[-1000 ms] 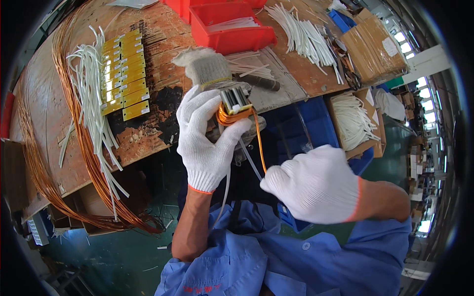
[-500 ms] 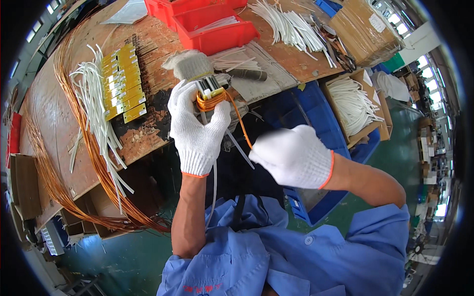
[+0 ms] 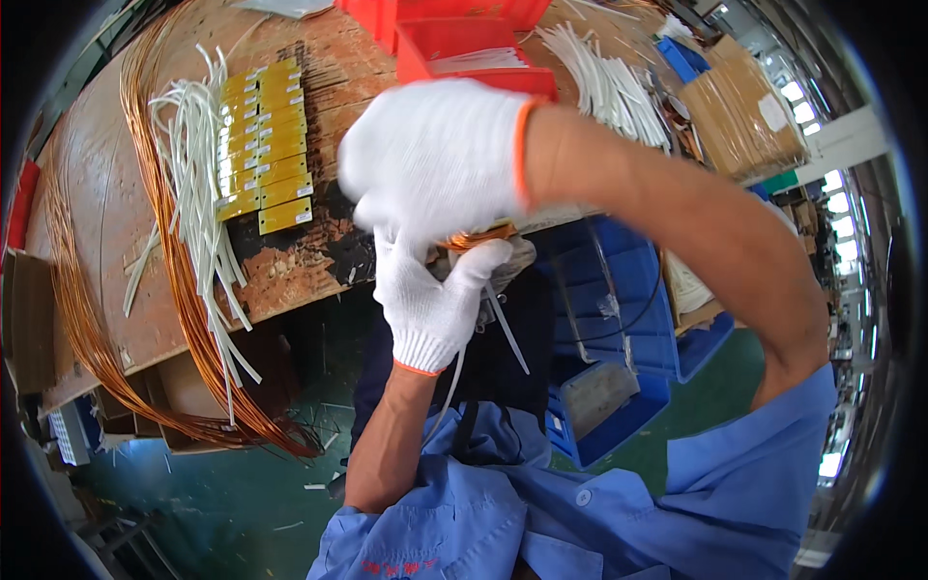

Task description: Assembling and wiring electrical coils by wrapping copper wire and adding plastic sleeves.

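My left hand (image 3: 425, 302), in a white knitted glove with an orange cuff, grips a coil of copper wire (image 3: 480, 237) at the bench's front edge. Only a strip of the coil shows above the thumb. White sleeving (image 3: 507, 333) hangs below this hand, one end angled down to the right, a thinner length running down beside the wrist. My right hand (image 3: 435, 159), gloved alike, is over the left fingers and the coil, its arm reaching across from the right. Motion smears it, and its fingers and anything in them are hidden.
Yellow-wrapped flat pieces (image 3: 275, 159), white sleeves (image 3: 188, 126) and long copper wires (image 3: 179, 242) lie on the worn bench (image 3: 106, 290) at left. Red bins (image 3: 425, 48) stand at the back. Blue crates (image 3: 619, 300) and a cardboard box (image 3: 744, 111) are at right.
My right hand has swung from the lower right, where it held the orange wire taut, up and left over the coil. My left hand and the coil now sit slightly right and lower in view.
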`<action>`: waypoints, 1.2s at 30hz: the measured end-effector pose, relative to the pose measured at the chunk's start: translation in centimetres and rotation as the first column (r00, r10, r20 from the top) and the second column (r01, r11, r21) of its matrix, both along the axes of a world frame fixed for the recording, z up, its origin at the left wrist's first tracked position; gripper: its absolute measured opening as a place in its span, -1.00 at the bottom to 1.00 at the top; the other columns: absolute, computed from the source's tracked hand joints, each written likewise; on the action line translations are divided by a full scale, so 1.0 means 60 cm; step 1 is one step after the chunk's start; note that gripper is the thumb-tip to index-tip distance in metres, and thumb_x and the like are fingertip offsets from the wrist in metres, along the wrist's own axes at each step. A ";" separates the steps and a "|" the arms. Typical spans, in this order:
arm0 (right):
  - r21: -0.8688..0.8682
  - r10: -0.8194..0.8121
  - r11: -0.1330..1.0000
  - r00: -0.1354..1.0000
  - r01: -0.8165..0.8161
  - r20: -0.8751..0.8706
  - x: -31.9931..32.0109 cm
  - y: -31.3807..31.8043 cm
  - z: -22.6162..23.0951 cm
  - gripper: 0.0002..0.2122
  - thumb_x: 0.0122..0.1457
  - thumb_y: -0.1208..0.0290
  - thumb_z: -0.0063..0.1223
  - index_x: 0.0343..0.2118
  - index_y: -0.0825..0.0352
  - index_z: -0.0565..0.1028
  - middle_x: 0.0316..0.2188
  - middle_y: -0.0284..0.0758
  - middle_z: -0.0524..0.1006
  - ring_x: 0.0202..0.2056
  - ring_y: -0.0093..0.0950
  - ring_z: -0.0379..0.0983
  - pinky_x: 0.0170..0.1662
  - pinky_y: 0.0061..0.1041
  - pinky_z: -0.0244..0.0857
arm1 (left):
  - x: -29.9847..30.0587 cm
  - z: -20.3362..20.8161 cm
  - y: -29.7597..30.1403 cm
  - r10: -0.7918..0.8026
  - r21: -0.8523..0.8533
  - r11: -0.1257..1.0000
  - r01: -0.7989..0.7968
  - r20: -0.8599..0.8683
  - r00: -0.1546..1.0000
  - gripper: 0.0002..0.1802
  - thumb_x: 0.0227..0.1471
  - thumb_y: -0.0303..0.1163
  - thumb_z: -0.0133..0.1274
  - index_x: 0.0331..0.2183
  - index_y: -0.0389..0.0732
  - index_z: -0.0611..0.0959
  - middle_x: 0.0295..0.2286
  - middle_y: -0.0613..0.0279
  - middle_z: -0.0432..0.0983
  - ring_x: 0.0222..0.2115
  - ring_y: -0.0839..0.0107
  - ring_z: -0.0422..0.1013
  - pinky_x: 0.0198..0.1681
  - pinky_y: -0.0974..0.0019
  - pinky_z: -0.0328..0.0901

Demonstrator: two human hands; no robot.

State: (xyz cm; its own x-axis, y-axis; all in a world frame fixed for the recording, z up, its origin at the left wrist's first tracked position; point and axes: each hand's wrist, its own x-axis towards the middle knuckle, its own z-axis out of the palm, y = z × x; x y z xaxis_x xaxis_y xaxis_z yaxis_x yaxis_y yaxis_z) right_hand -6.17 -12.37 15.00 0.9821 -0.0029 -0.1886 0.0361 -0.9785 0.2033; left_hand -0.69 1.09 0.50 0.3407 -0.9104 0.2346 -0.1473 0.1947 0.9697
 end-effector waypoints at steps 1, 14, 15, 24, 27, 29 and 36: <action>-0.032 0.244 0.970 0.958 -0.242 0.151 -0.022 -0.056 -0.021 -0.70 0.00 0.12 0.34 -0.38 0.30 0.72 -0.49 -0.21 0.67 -0.37 -0.14 0.69 -0.27 -0.15 0.61 | -0.002 -0.012 -0.006 0.033 -0.112 0.993 -0.028 0.041 0.999 -0.33 -0.02 -0.19 0.60 0.06 -0.32 0.76 0.13 -0.02 0.61 0.26 0.06 0.47 0.32 0.06 0.37; 0.061 -0.434 0.901 0.891 0.430 0.134 -0.144 0.261 -0.009 -0.73 0.14 0.39 0.14 -0.24 0.55 0.61 -0.54 -0.24 0.52 -0.60 -0.47 0.52 -0.64 -0.36 0.24 | 0.010 -0.027 -0.031 0.094 -0.425 0.904 0.053 0.319 0.943 -0.05 -0.13 -0.14 0.63 0.20 -0.31 0.56 0.21 -0.11 0.48 0.34 -0.27 0.27 0.45 -0.28 0.14; 0.003 -0.374 0.925 0.911 0.380 0.173 -0.102 0.240 0.002 -0.72 0.11 0.38 0.19 -0.26 0.55 0.64 -0.48 -0.11 0.58 -0.54 -0.40 0.56 -0.57 -0.32 0.34 | 0.011 -0.034 -0.026 0.119 -0.394 0.919 0.001 0.280 0.953 -0.10 -0.10 -0.14 0.62 0.18 -0.31 0.59 0.21 -0.10 0.49 0.34 -0.25 0.29 0.45 -0.25 0.15; 0.581 -0.587 0.574 0.785 0.577 -0.198 -0.101 -0.050 -0.004 -0.70 0.36 0.32 0.09 -0.43 0.43 0.64 -0.52 -0.07 0.58 -0.50 -0.24 0.47 -0.26 -0.18 0.42 | 0.009 -0.023 -0.019 0.104 -0.277 0.959 -0.066 0.128 0.986 -0.36 0.00 -0.23 0.58 0.05 -0.35 0.74 0.18 -0.09 0.57 0.33 -0.06 0.40 0.41 -0.08 0.27; 0.448 -0.582 0.748 0.809 0.490 0.087 -0.193 0.053 -0.029 -0.86 0.30 0.42 0.12 -0.38 0.34 0.61 -0.50 -0.21 0.54 -0.43 -0.27 0.56 -0.29 -0.21 0.48 | 0.016 -0.033 -0.024 0.144 -0.360 0.932 -0.051 0.238 0.960 -0.19 -0.13 -0.23 0.66 0.12 -0.30 0.68 0.20 -0.05 0.51 0.31 -0.16 0.36 0.40 -0.17 0.27; 0.137 -0.513 0.857 0.801 0.496 0.308 -0.230 0.157 -0.037 -0.93 0.24 0.43 0.13 -0.27 0.25 0.60 -0.55 -0.30 0.46 -0.47 -0.33 0.60 -0.43 -0.30 0.46 | 0.010 -0.026 -0.028 0.133 -0.391 0.920 0.005 0.324 0.937 -0.09 -0.15 -0.20 0.66 0.18 -0.28 0.62 0.20 -0.05 0.52 0.33 -0.19 0.33 0.42 -0.21 0.22; -0.017 -0.290 0.954 0.932 0.300 0.218 -0.046 0.169 0.012 -0.76 0.11 0.32 0.24 -0.30 0.41 0.69 -0.50 -0.20 0.63 -0.53 -0.31 0.62 -0.48 -0.27 0.47 | 0.017 -0.084 -0.015 0.028 -0.276 0.960 -0.053 -0.095 0.995 -0.15 -0.03 -0.28 0.58 0.24 -0.28 0.57 0.21 -0.05 0.54 0.35 -0.12 0.33 0.43 -0.15 0.20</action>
